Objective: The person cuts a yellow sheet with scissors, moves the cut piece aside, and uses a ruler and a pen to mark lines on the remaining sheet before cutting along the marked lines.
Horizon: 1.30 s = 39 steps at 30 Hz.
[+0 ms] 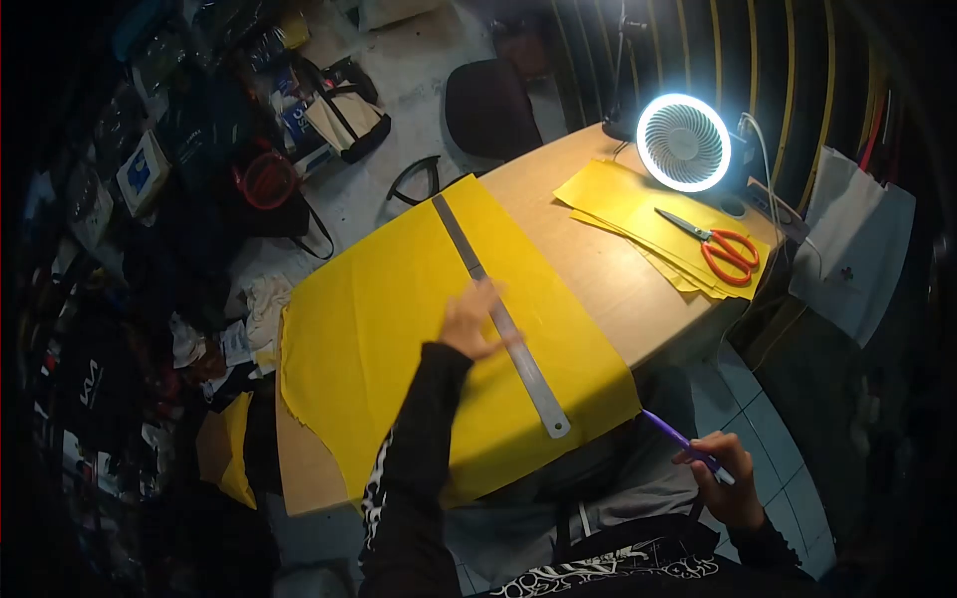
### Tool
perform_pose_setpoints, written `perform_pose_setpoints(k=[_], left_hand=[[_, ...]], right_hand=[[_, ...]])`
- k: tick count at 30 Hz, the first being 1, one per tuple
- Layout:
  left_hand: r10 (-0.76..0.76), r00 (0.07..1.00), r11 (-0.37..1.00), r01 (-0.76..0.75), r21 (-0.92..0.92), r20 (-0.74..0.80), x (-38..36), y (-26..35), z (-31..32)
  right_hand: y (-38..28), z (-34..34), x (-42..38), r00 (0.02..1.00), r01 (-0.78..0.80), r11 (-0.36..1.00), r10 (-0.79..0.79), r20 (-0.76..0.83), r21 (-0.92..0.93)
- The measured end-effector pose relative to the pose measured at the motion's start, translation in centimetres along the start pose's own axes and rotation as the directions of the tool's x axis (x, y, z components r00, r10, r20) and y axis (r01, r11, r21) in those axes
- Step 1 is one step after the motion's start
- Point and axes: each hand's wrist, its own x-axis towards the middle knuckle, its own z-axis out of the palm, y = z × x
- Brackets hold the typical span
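A large yellow fabric sheet covers much of the wooden table and hangs a little over its near edge. Across it, at a slant, lies a long steel ruler. My left hand is at the ruler's middle, fingers spread, slightly blurred; whether it presses down cannot be made out. In my right hand is a purple pen, its far end beside the sheet's near right corner.
Orange-handled scissors lie on stacked yellow pieces at the right. Behind them stands a lit round fan. A dark chair is beyond the table; bags and clutter fill the left.
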Motion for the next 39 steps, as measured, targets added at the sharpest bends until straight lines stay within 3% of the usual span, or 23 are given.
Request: perform_pose_setpoints(k=[1, 4, 6, 12, 15, 16, 18, 19, 20, 22, 25, 28, 30, 32, 34, 39], left_hand=[[0.112, 0.994, 0.988, -0.11, -0.107, 0.006, -1.9, 3.9, -0.7], [0.251, 0.955, 0.958, -0.268, 0.098, 0.157, -6.8, 12.4, -1.9], [0.217, 0.971, 0.976, -0.216, -0.016, 0.105, -9.0, 12.3, -1.2], [-0.057, 0.998, 0.997, 0.058, 0.056, -0.012, -14.5, 9.7, -3.7], [-0.121, 0.993, 0.982, 0.121, 0.146, -0.012, -15.2, 10.2, -4.7], [-0.137, 0.991, 0.976, 0.136, 0.172, -0.007, -15.1, 10.8, -5.2], [0.008, 0.995, 0.989, 0.006, 0.15, -0.096, -13.6, 13.3, -4.9], [0.058, 0.992, 0.99, -0.043, 0.135, -0.113, -12.8, 14.8, -4.4], [0.11, 0.985, 0.989, -0.094, 0.118, -0.133, -12.3, 15.8, -3.7], [0.123, 0.989, 0.982, -0.109, 0.152, -0.087, -12.2, 15.1, -0.9], [0.094, 0.992, 0.988, -0.082, 0.133, -0.082, -13.0, 14.1, 0.7], [0.062, 0.986, 0.994, -0.048, 0.095, -0.153, -15.1, 12.3, 0.3], [0.054, 0.969, 0.994, -0.03, 0.105, -0.24, -17.3, 10.3, -0.7], [-0.012, 0.974, 0.977, 0.059, 0.203, -0.228, -19.6, 9.6, -3.7], [-0.088, 0.954, 0.972, 0.145, 0.185, -0.285, -22.0, 8.5, -5.3], [-0.173, 0.914, 0.918, 0.285, 0.277, -0.366, -26.6, 7.8, -5.8]], right_hand=[[0.4, 0.2, 0.0, 1.0, -0.015, 1.0, 0.016, -0.013, 0.018], [0.4, 0.8, 0.8, 0.999, -0.039, 0.995, 0.04, -0.011, 0.092], [0.6, 1.3, 1.3, 0.999, -0.04, 0.993, 0.039, 0.016, 0.107], [1.9, 3.0, 1.4, 0.992, -0.045, 0.985, 0.024, 0.125, 0.166], [2.5, 4.1, 1.5, 0.986, -0.074, 0.984, 0.047, 0.163, 0.162], [2.8, 4.6, 1.9, 0.991, -0.019, 0.989, 0.0, 0.134, 0.144], [3.1, 5.5, 3.4, 0.993, 0.085, 0.991, -0.093, 0.078, 0.1], [2.9, 5.7, 4.3, 0.995, 0.051, 0.993, -0.059, 0.077, 0.106], [3.1, 5.8, 5.6, 0.985, 0.158, 0.987, -0.158, 0.072, 0.007], [4.1, 6.3, 8.9, 0.932, 0.362, 0.912, -0.351, 0.09, -0.19], [6.4, 7.3, 13.3, 0.876, 0.478, 0.821, -0.421, 0.234, -0.311], [8.7, 7.7, 16.0, 0.825, 0.555, 0.697, -0.39, 0.409, -0.454], [9.1, 8.1, 16.4, 0.852, 0.508, 0.73, -0.348, 0.391, -0.457], [9.4, 8.3, 16.3, 0.862, 0.487, 0.752, -0.334, 0.38, -0.444], [9.3, 8.4, 16.1, 0.872, 0.481, 0.743, -0.349, 0.343, -0.466], [9.0, 8.6, 16.2, 0.879, 0.473, 0.742, -0.359, 0.315, -0.474]])
